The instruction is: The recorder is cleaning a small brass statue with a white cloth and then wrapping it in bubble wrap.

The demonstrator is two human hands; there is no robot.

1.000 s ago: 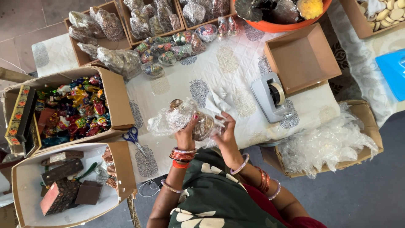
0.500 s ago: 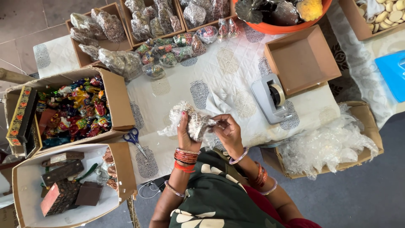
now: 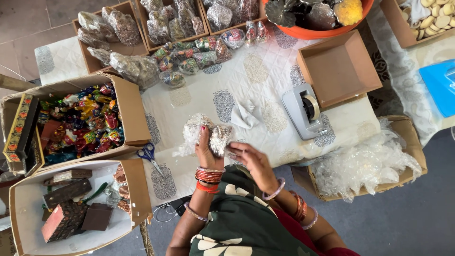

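Head view, looking straight down. Table w/ white quilted cloth, grey leaf prints; grey tiled floor far left, darker floor near right.

Containers: open cardboard box at left, full of bright painted figurines. Near left, white-lined carton w/ dark carved wooden blocks. Far edge: row of cardboard trays holding clear-wrapped bundles; more wrapped colourful pieces loose on cloth just in front. Orange bowl far centre-right, dark leaf-shaped item and yellow lump inside. Empty brown box right of centre. Carton of crumpled clear plastic bags near right, below table edge. Far right corner: tray of pale round discs; blue flat lid at right edge.

Loose items: grey tape dispenser touching the empty brown box; blue-handled scissors near left on cloth; small crumpled white paper scrap mid-table.

Hands: left hand curled tight round a wrapped bundle in clear crinkly plastic, held above the near table edge, centre. Right hand just beside it, fingers half bent, tips touching the bundle's right side. Red and orange bangles on left wrist, pale ones on right.
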